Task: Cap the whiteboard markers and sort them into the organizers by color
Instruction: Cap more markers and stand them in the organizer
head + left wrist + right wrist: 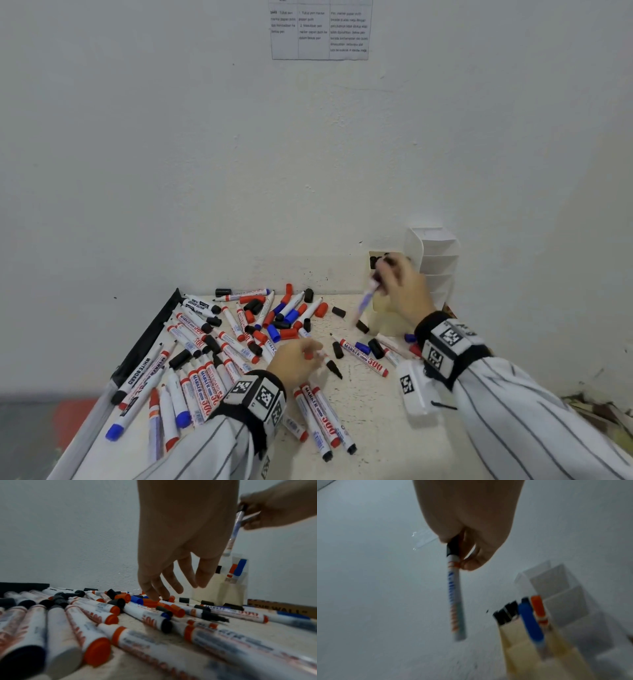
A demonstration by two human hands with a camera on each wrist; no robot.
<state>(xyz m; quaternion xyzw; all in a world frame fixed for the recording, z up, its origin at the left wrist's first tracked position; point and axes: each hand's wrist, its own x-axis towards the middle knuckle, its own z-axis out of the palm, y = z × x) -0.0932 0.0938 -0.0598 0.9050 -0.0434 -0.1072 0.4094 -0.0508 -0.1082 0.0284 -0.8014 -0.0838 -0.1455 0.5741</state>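
The right hand [404, 284] is raised at the far right, fingers pinched round the black-capped end of a marker [455, 595] that hangs tip-down in the air, just left of the cream organizer [522, 649]; that organizer stands against the wall [205, 154] and holds capped black, blue and red markers upright, with a white tiered organizer [435, 260] touching its right side. The left hand [294, 359] hovers low over the pile of markers [205, 359], fingers spread apart and pointing down, one fingertip [152, 596] touching a loose red cap [149, 602]; whether it grips anything, I cannot tell. The pale tabletop [370, 411] is crowded on its left half with markers and loose black, red and blue caps; its near right part is barer, with a few stragglers near the organizers. A dark strip [150, 335] runs along the table's left edge; a printed sheet [320, 31] is stuck high on the wall.
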